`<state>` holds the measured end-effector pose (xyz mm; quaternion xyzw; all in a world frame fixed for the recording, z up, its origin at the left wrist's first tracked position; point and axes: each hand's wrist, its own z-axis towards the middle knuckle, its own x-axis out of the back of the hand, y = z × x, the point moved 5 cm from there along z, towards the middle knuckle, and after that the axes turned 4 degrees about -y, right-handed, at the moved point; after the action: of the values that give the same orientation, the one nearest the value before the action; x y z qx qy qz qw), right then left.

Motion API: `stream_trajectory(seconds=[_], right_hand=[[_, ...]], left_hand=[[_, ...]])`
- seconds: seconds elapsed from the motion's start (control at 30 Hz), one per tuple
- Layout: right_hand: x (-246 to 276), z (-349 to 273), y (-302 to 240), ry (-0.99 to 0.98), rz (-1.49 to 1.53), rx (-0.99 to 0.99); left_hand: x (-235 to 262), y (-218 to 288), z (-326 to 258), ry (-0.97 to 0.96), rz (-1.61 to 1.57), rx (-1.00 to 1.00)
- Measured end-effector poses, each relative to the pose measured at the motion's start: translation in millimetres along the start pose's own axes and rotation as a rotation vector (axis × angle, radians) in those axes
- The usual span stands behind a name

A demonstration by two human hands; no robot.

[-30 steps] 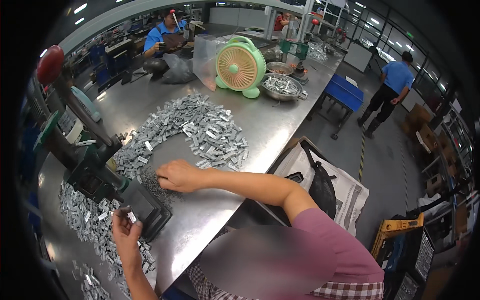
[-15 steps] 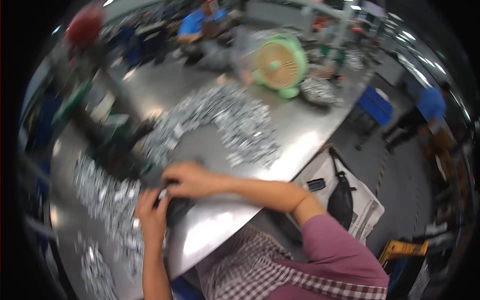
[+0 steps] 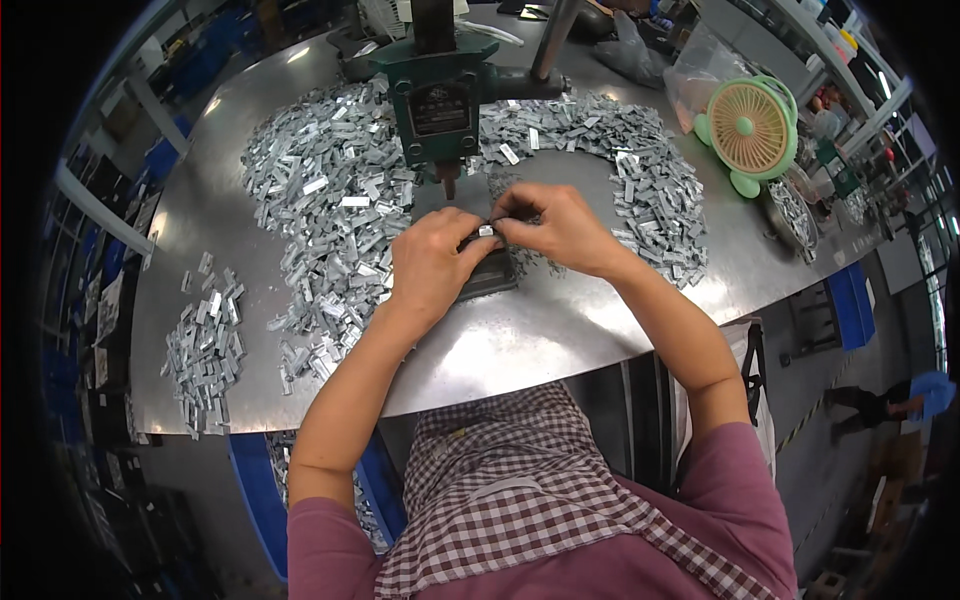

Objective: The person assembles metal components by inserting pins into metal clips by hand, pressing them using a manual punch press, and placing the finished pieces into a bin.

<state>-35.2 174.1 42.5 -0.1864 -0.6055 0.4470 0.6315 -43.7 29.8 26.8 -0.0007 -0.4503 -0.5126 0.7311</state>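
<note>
The counter (image 3: 560,330) is sheet metal, smooth with a dull sheen and soft glare patches. The small clips (image 3: 330,210) heaped on it are bright, silvery metal, glinting at their edges. The press (image 3: 440,95) is painted metal, green and matt. The fan (image 3: 748,128) is smooth pale-green plastic. The checked apron (image 3: 520,480) is woven cloth, matt.

A green and cream desk fan (image 3: 752,127) stands on the steel table (image 3: 560,330) at 2 o'clock. A clear plastic bag (image 3: 690,75) lies just beside it. A small heap of metal pieces (image 3: 205,345) lies at 9 o'clock.
</note>
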Motion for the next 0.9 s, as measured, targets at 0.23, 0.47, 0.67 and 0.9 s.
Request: stream_trajectory(seconds=[0.23,0.47,0.67,0.9], right_hand=[[3.4,2.9,-18.7,-0.086,-0.343,0.276],[-20.7,-26.2,-32.3,0.259,-0.646,0.639],[-15.8,-19.6,-7.4,0.208,-0.554,0.609],[94.6,-19.9,-75.3,0.676,0.062,0.533]], left_hand=[[0.3,8.6,3.9,-0.060,-0.028,0.037],[-0.3,-8.9,-4.2,-0.059,-0.190,0.173],[-2.7,-19.8,1.8,-0.070,-0.240,0.186],[3.5,-27.5,7.6,0.051,-0.050,0.227]])
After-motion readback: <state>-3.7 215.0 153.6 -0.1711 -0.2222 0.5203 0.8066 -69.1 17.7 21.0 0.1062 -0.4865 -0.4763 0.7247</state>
